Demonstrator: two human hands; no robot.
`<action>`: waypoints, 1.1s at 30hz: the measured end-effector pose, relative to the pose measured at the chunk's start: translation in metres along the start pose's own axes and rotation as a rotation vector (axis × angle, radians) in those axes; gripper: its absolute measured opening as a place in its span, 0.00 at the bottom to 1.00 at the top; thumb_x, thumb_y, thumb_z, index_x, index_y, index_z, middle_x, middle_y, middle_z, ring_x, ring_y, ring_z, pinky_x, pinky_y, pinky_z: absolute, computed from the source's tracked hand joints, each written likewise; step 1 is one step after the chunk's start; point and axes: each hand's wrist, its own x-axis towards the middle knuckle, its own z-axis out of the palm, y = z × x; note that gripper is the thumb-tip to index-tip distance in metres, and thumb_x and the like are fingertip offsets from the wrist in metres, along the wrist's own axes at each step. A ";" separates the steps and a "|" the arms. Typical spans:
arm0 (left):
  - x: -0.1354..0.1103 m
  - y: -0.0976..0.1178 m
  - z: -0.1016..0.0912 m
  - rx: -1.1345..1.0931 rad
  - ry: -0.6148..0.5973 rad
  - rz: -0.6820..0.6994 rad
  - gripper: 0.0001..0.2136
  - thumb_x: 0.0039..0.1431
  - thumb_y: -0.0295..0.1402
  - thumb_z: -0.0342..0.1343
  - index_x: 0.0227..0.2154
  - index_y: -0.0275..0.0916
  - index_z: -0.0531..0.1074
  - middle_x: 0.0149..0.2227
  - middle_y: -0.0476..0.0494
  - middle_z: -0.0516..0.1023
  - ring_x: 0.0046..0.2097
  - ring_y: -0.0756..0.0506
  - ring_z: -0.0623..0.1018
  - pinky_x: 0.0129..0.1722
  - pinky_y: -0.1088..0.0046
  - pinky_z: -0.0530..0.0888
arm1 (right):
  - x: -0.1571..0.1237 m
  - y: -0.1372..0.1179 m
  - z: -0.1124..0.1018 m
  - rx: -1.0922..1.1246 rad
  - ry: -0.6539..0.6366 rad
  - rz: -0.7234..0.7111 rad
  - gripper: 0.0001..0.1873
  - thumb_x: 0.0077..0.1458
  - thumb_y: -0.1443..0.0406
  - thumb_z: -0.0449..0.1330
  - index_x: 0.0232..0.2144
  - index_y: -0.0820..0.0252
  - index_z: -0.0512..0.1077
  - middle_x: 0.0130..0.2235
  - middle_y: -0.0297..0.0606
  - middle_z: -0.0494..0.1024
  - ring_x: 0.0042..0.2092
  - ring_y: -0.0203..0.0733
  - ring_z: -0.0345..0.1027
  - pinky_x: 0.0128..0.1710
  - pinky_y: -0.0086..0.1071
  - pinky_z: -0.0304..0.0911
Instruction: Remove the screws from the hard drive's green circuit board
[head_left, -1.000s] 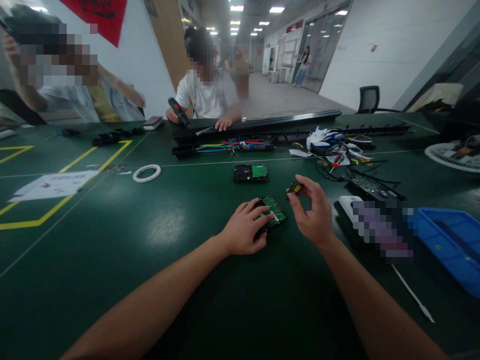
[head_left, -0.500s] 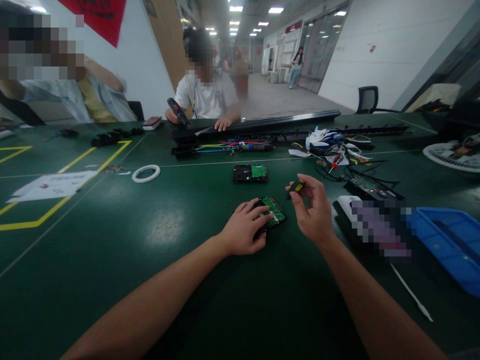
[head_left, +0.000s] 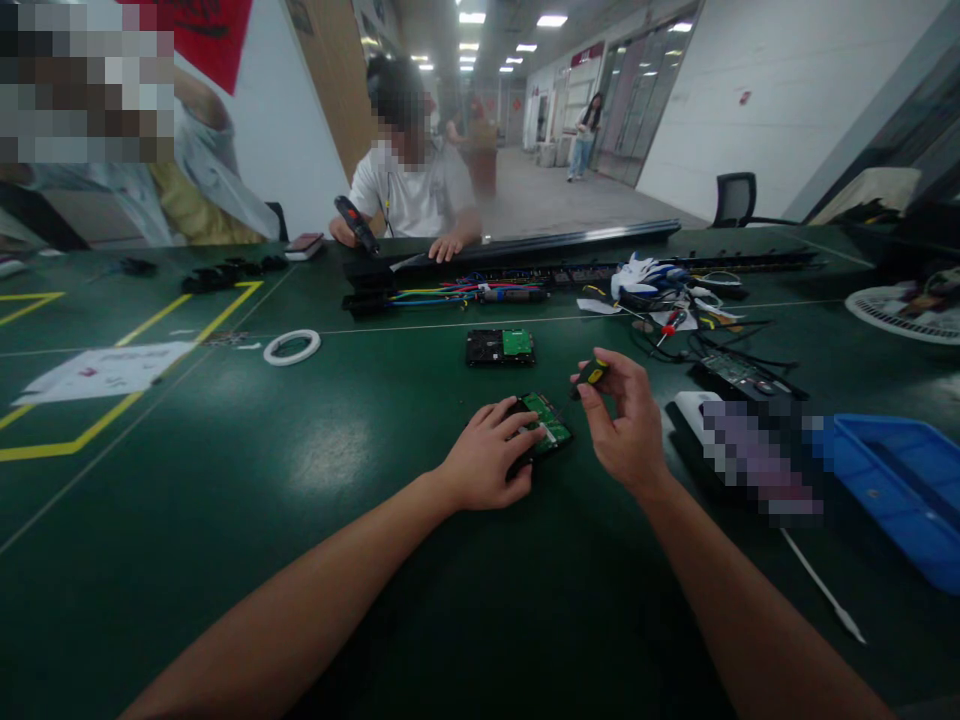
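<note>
Pinching screwdriver (head_left: 592, 374) in right hand (head_left: 626, 425), shaft slanting down-left toward hard drive (head_left: 553, 426); left hand (head_left: 487, 455) grips it

white walls (head_left: 750, 90), long corridor floor (head_left: 555, 200), ceiling light panels (head_left: 551, 20), black office chair (head_left: 737, 197), red banner (head_left: 206, 35)

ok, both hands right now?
Left hand: open, fingers resting on the hard drive.
Right hand: closed on the small screwdriver.
</note>
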 end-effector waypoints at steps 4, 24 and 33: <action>0.000 0.000 -0.001 0.002 -0.004 0.003 0.29 0.63 0.41 0.57 0.66 0.42 0.69 0.69 0.40 0.68 0.74 0.26 0.58 0.70 0.41 0.62 | 0.001 -0.001 0.000 0.015 -0.011 -0.001 0.27 0.67 0.64 0.62 0.65 0.45 0.65 0.60 0.41 0.78 0.53 0.49 0.80 0.57 0.52 0.78; 0.000 0.000 0.000 0.004 0.001 0.003 0.29 0.63 0.41 0.57 0.66 0.42 0.68 0.70 0.40 0.68 0.74 0.26 0.58 0.69 0.41 0.62 | 0.000 0.005 -0.001 -0.080 -0.002 -0.053 0.29 0.68 0.65 0.60 0.68 0.44 0.63 0.60 0.42 0.76 0.53 0.49 0.78 0.57 0.52 0.76; 0.000 0.000 0.001 -0.003 0.006 0.004 0.29 0.62 0.40 0.57 0.66 0.42 0.68 0.69 0.39 0.68 0.74 0.26 0.58 0.69 0.41 0.62 | 0.000 0.002 -0.001 -0.126 0.038 -0.080 0.28 0.65 0.63 0.65 0.65 0.44 0.65 0.55 0.41 0.79 0.46 0.47 0.81 0.50 0.50 0.79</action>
